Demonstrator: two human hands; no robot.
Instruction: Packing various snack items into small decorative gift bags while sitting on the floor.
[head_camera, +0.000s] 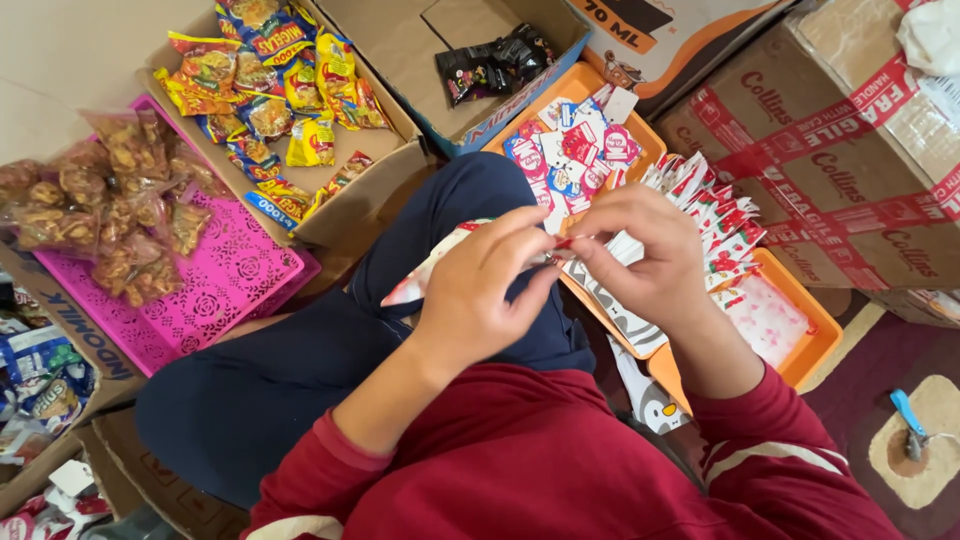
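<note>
While the person is sitting on the floor with the legs in dark blue trousers, big cardboard boxes sealed with red and white tape (850, 150) are standing at the upper right. An open cardboard box (385, 165) at the upper left is holding many yellow and red snack packets (270, 70), and another open box (400, 50) beside it is holding a few black packets (495, 62). A pink plastic tray (215, 290) is lying on the left, with clear bags of brown snacks (110, 200) resting on it. An orange tray (815, 345) is lying under the hands, carrying small red and white sachets (715, 215) and a group of red, white and blue sachets (570, 150).

The left hand (480, 290) and the right hand (640, 250) are meeting above the lap, just over the orange tray. The fingers of both hands are pinching narrowly on one small red and white sachet (562, 243), which is lying between the fingertips; most of it is hidden. A blue-handled tool (910, 420) is lying on the rug at the lower right, well apart from the hands.
</note>
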